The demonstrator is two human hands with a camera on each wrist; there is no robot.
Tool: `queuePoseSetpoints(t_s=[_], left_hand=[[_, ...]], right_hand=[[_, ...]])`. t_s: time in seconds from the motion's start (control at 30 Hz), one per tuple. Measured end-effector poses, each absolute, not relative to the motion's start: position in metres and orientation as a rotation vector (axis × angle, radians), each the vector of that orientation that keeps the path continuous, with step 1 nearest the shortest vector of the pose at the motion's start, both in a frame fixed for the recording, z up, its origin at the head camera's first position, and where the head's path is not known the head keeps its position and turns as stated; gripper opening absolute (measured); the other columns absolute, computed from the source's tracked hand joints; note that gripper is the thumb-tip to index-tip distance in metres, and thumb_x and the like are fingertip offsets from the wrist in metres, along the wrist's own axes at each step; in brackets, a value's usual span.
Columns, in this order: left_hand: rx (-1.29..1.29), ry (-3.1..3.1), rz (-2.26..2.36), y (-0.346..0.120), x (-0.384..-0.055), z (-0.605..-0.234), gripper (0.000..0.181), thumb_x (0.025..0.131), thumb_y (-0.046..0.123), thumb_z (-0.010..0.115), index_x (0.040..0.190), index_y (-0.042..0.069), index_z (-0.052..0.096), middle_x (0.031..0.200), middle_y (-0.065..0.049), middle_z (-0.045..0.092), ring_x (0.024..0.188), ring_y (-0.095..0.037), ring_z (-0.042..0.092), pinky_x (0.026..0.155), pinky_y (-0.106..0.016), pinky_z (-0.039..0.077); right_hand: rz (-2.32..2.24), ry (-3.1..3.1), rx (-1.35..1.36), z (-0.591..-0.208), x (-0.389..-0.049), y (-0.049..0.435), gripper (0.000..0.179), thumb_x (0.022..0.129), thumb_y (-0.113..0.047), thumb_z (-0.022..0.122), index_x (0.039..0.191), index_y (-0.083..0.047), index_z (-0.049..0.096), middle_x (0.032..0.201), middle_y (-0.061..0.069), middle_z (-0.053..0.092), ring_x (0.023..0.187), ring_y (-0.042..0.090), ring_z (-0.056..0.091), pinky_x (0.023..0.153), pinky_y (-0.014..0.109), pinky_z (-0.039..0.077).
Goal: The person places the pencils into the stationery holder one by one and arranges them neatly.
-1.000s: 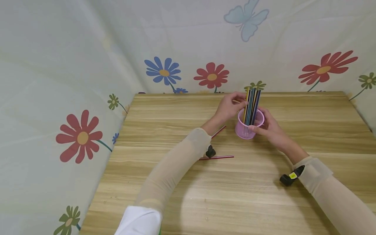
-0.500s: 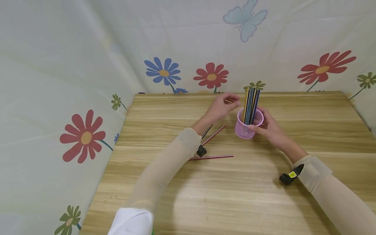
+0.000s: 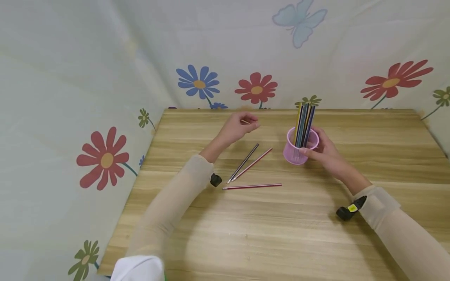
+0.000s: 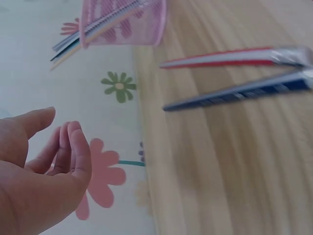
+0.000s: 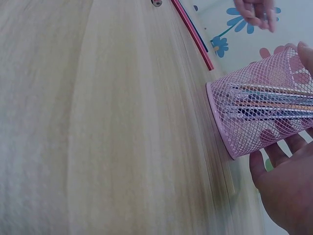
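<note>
A pink mesh pen holder [image 3: 292, 155] stands on the table with several pencils [image 3: 304, 125] leaning in it, their upper ends above the rim. My right hand [image 3: 327, 156] grips the holder from its right side, the thumb on the near wall; the right wrist view shows fingers [image 5: 276, 156] round the mesh. To the left, my left hand [image 3: 236, 128] hovers over the table with fingers loosely bent and nothing in them. Below it lie a dark blue pencil [image 3: 244, 162] and a red-and-white pencil [image 3: 253, 163], side by side at a slant. Another red pencil [image 3: 252, 187] lies crosswise nearer.
The wood-grain table [image 3: 274, 234] backs onto a pale cloth wall [image 3: 225, 43] printed with flowers and a butterfly. Each wrist carries a small black camera [image 3: 215, 180]. The table's left edge runs beside the left forearm.
My left hand has drawn away leftward from the pencils in the holder, with nothing in it, uncovering the dark blue pencil on the table. My right hand has stayed on the holder.
</note>
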State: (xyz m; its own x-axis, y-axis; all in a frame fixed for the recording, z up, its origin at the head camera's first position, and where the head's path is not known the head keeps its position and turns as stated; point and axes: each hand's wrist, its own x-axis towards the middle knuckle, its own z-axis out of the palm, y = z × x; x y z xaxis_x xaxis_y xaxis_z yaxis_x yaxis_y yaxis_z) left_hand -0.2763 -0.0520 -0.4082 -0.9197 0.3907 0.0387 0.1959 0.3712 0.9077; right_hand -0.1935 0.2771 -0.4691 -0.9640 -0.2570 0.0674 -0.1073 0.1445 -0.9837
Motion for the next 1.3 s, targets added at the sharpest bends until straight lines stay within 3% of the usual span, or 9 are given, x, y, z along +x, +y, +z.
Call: queuePoseSetpoints(t_s=[0.1, 0.3, 0.5, 0.73, 1.3], left_hand=[[0.5, 2.452, 1.532, -0.057, -0.276, -0.417, 0.027, 0.101, 0.025, 0.076, 0.122, 0.008, 0.073, 0.111, -0.005, 0.071, 0.101, -0.022, 0.068, 0.091, -0.042, 0.059], [0.465, 2.474, 1.43, -0.063, -0.273, -0.433, 0.028, 0.101, 0.023, 0.076, 0.121, 0.005, 0.072, 0.109, -0.006, 0.071, 0.1, -0.022, 0.067, 0.085, -0.032, 0.057], [0.448, 2.505, 1.305, -0.066, -0.267, -0.446, 0.024, 0.101, 0.019, 0.075, 0.119, 0.004, 0.072, 0.109, -0.006, 0.07, 0.1, -0.021, 0.065, 0.086, -0.031, 0.055], [0.431, 2.545, 1.157, -0.065, -0.259, -0.448, 0.015, 0.1, 0.017, 0.076, 0.11, 0.007, 0.073, 0.104, -0.006, 0.069, 0.093, -0.019, 0.063, 0.08, -0.029, 0.052], [0.525, 2.596, 0.931, -0.053, -0.259, -0.458, 0.016, 0.095, 0.016, 0.081, 0.105, 0.007, 0.072, 0.096, -0.003, 0.071, 0.087, -0.016, 0.062, 0.079, -0.027, 0.05]], right_hand=[[-1.952, 2.289, -0.352, -0.469, -0.194, 0.278, 0.075, 0.1, -0.001, 0.07, 0.163, -0.013, 0.03, 0.153, 0.021, 0.048, 0.129, 0.013, 0.056, 0.101, 0.018, 0.049], [-1.933, 2.292, -0.365, -0.468, -0.194, 0.277, 0.075, 0.101, -0.004, 0.071, 0.163, -0.016, 0.031, 0.154, 0.018, 0.048, 0.134, 0.017, 0.054, 0.103, 0.017, 0.047], [-1.925, 2.286, -0.362, -0.468, -0.194, 0.276, 0.074, 0.101, -0.005, 0.071, 0.162, -0.018, 0.031, 0.155, 0.015, 0.047, 0.138, 0.021, 0.051, 0.104, 0.017, 0.046], [-1.932, 2.282, -0.365, -0.469, -0.193, 0.277, 0.072, 0.101, -0.005, 0.07, 0.161, -0.017, 0.032, 0.155, 0.016, 0.047, 0.137, 0.019, 0.051, 0.104, 0.017, 0.046], [-1.925, 2.277, -0.363, -0.47, -0.194, 0.279, 0.074, 0.102, -0.006, 0.07, 0.162, -0.019, 0.031, 0.157, 0.015, 0.046, 0.141, 0.025, 0.048, 0.105, 0.017, 0.046]])
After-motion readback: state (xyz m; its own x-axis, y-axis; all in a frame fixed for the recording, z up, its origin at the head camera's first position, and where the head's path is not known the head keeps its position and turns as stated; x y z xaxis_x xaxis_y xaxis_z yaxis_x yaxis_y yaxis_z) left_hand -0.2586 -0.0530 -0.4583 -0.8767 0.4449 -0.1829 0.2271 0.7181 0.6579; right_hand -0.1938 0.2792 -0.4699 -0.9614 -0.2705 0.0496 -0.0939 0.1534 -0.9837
